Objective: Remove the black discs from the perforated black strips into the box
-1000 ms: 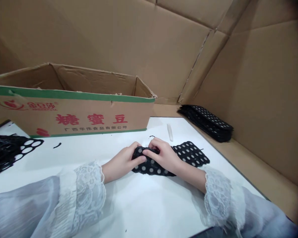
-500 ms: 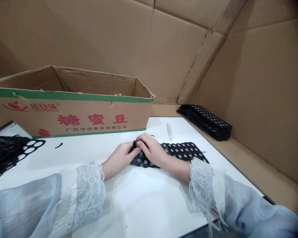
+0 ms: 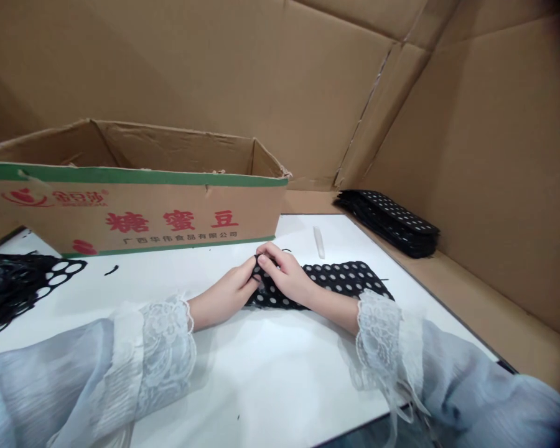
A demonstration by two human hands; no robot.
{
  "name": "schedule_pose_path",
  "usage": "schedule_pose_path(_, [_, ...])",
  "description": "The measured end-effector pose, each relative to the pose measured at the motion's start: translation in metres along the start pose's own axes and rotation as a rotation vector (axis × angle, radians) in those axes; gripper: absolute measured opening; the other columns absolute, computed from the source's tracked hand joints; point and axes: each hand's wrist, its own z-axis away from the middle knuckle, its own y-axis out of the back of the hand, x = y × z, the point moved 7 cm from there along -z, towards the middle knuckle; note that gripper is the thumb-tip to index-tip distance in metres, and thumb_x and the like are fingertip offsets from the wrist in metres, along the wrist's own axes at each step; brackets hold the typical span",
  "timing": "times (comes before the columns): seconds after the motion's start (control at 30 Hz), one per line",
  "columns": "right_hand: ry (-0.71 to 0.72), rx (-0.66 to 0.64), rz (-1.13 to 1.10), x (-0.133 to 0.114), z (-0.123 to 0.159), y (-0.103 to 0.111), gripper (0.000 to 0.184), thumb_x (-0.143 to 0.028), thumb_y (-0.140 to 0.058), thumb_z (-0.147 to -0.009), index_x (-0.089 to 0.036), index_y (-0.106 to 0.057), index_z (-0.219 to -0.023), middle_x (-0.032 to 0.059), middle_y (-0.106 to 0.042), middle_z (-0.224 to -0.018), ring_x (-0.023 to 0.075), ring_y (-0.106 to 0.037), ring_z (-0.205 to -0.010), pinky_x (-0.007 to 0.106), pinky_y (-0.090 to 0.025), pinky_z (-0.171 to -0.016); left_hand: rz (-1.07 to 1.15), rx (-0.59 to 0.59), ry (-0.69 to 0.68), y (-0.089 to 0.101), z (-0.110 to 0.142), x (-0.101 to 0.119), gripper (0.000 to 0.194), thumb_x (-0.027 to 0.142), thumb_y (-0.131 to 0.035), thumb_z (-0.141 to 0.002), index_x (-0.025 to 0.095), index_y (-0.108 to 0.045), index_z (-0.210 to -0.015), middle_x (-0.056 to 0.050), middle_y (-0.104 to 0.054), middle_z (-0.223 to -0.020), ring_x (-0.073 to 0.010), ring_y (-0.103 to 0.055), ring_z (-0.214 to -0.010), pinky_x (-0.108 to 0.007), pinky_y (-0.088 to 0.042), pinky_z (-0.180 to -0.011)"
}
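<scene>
A black sheet with rows of pale round dots [image 3: 348, 277] lies flat on the white table, its left end raised between my hands. My left hand [image 3: 231, 291] pinches that left end between thumb and fingers. Close against it, my right hand [image 3: 287, 274] is closed over the same end, thumb pointing left. The fingertips of both hands are partly hidden behind the sheet and each other. Beyond my right hand the sheet stretches right, with a thin black thread sticking out at its far side.
Behind my hands stands an open cardboard box [image 3: 177, 211] with red lettering. A tangle of black netting with round holes [image 3: 23, 283] lies at left. Folded dotted black sheets [image 3: 392, 224] are stacked at right. A translucent strip [image 3: 318, 242] and a black scrap [image 3: 112, 270] lie on the table [image 3: 261, 379].
The sheet's left end has been lifted and turned up between my hands, showing more dots there. My right thumb has shifted slightly up. The view has tilted a little.
</scene>
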Motion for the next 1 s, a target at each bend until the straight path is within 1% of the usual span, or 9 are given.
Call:
schedule_pose_path(0.13, [0.017,0.074,0.01,-0.001,0.001,0.004,0.012,-0.032,-0.038,-0.085,-0.02,-0.039,-0.086,-0.0013,-0.045,-0.076,0.0113,-0.046,-0.071,0.025,-0.038,-0.069,-0.011,0.038,0.021,0.002,0.001,0.0,0.029,0.022,-0.035,-0.084,0.019,-0.043,-0.112,-0.006,-0.054,-0.108,-0.0197,-0.05,-0.1,-0.034,-0.039,-0.089])
schedule_pose_path(0.27, [0.031,0.154,0.065,-0.002,0.005,0.009,0.014,-0.032,-0.043,-0.082,-0.021,-0.036,-0.084,-0.0014,-0.043,-0.076,0.011,-0.045,-0.068,0.025,-0.038,-0.066,-0.054,0.073,0.088,0.005,0.004,-0.005,0.022,0.036,-0.035,-0.086,0.019,-0.045,-0.095,-0.002,-0.056,-0.085,-0.0169,-0.053,-0.078,-0.029,-0.043,-0.07])
schedule_pose_path(0.33, [0.042,0.205,0.113,-0.003,0.006,0.012,0.017,-0.033,-0.046,-0.08,-0.021,-0.036,-0.085,-0.0003,-0.043,-0.078,0.0118,-0.045,-0.069,0.026,-0.039,-0.067,-0.052,0.084,0.061,0.005,0.004,-0.002,0.023,0.038,-0.034,-0.087,0.019,-0.045,-0.096,-0.002,-0.057,-0.087,-0.0169,-0.054,-0.08,-0.028,-0.042,-0.071])
schedule_pose_path(0.47, [0.113,0.236,0.279,-0.011,0.007,0.014,0.015,-0.033,-0.048,-0.081,-0.02,-0.042,-0.084,0.0045,-0.046,-0.087,0.0162,-0.045,-0.085,0.031,-0.04,-0.077,-0.039,0.1,-0.018,0.006,0.003,0.004,0.026,0.032,-0.032,-0.088,0.019,-0.042,-0.11,-0.005,-0.055,-0.107,-0.0187,-0.052,-0.098,-0.029,-0.039,-0.084])
schedule_pose_path(0.63, [0.091,0.167,0.4,-0.013,0.009,0.009,0.021,-0.039,-0.044,-0.082,-0.018,-0.048,-0.084,0.0055,-0.053,-0.083,0.0172,-0.046,-0.084,0.032,-0.04,-0.078,-0.137,0.091,-0.003,0.004,0.004,0.003,0.023,0.031,-0.031,-0.089,0.019,-0.046,-0.103,-0.005,-0.059,-0.097,-0.0187,-0.056,-0.088,-0.03,-0.042,-0.078])
schedule_pose_path(0.77, [0.024,0.087,0.38,-0.007,0.011,0.001,0.023,-0.038,-0.041,-0.084,-0.018,-0.052,-0.088,0.0058,-0.054,-0.086,0.0149,-0.051,-0.078,0.028,-0.042,-0.072,-0.196,0.085,-0.049,0.004,0.005,0.007,0.024,0.029,-0.033,-0.088,0.019,-0.048,-0.103,-0.005,-0.058,-0.102,-0.0188,-0.054,-0.093,-0.03,-0.04,-0.082])
schedule_pose_path(0.83, [0.018,0.072,0.337,-0.004,0.01,0.001,0.023,-0.035,-0.041,-0.085,-0.017,-0.054,-0.088,0.0057,-0.056,-0.086,0.0143,-0.052,-0.076,0.028,-0.043,-0.071,-0.163,0.076,-0.036,0.006,0.005,0.006,0.023,0.03,-0.034,-0.087,0.019,-0.05,-0.1,-0.005,-0.058,-0.101,-0.0188,-0.053,-0.091,-0.03,-0.039,-0.082])
schedule_pose_path(0.93, [0.028,0.134,0.197,-0.002,0.009,0.008,0.024,-0.03,-0.038,-0.087,-0.017,-0.057,-0.093,0.0062,-0.06,-0.091,0.0147,-0.055,-0.085,0.028,-0.043,-0.079,0.006,0.053,0.034,0.009,0.003,-0.003,0.03,0.031,-0.025,-0.089,0.017,-0.052,-0.088,-0.003,-0.058,-0.084,-0.0155,-0.052,-0.075,-0.029,-0.041,-0.073])
schedule_pose_path(1.0, [0.018,0.167,0.083,-0.001,0.009,0.013,0.026,-0.028,-0.035,-0.088,-0.017,-0.058,-0.095,0.006,-0.061,-0.093,0.0145,-0.055,-0.089,0.029,-0.042,-0.082,0.102,0.085,0.071,0.012,0.002,-0.009,0.032,0.033,-0.023,-0.09,0.017,-0.05,-0.085,-0.001,-0.053,-0.075,-0.013,-0.049,-0.067,-0.027,-0.041,-0.066])
